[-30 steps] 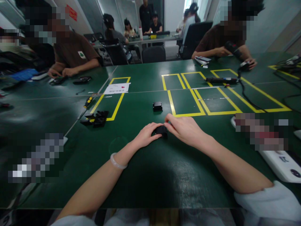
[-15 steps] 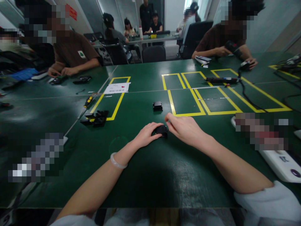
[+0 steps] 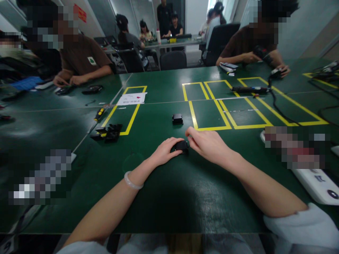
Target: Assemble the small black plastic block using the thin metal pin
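On the green table (image 3: 159, 197), both my hands meet at a small black block-shaped part (image 3: 181, 146). My left hand (image 3: 165, 152) curls around its left side, a pale bangle on that wrist. My right hand (image 3: 208, 145) pinches its right end with thumb and fingers. Much of the part is hidden by my fingers. A second small black part (image 3: 177, 119) lies a short way beyond, untouched.
Yellow taped rectangles (image 3: 209, 114) mark the table ahead. A pile of black parts (image 3: 108, 133) and a yellow-handled screwdriver (image 3: 99, 114) lie to the left, near a white paper (image 3: 131, 99). A white device (image 3: 319, 185) sits at right. Other people work at the far edges.
Hardly anything moved. My right fingertips shifted slightly at the part's right end; my left hand stayed put.
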Tool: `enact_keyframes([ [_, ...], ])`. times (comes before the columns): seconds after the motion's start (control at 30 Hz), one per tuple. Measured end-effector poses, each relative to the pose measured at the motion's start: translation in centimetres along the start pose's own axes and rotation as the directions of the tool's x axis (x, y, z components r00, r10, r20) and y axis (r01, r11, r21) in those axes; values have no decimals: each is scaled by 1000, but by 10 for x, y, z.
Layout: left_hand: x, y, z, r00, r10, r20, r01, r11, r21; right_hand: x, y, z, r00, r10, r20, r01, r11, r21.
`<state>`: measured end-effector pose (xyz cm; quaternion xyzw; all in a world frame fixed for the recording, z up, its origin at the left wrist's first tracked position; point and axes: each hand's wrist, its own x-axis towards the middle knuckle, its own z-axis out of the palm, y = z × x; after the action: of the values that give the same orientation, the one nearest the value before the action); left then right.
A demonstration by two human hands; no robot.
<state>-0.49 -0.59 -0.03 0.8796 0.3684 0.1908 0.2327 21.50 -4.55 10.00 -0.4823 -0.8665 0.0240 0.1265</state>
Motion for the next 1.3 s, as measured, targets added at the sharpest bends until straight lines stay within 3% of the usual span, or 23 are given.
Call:
enact_keyframes([
  [0.73, 0, 1, -1, 1000, -15, 7, 15, 1000, -2, 1, -3, -3, 997, 31, 65, -28, 998, -54],
  [1.03, 0, 3, -2, 1000, -10, 1, 10, 1000, -22, 0, 0, 2, 1000, 7, 12, -7, 1000, -6],
  [1.3, 1, 4, -2, 1000, -17, 14, 17, 1000, -10, 0, -1, -1, 999, 12, 39, -12, 1000, -14],
])
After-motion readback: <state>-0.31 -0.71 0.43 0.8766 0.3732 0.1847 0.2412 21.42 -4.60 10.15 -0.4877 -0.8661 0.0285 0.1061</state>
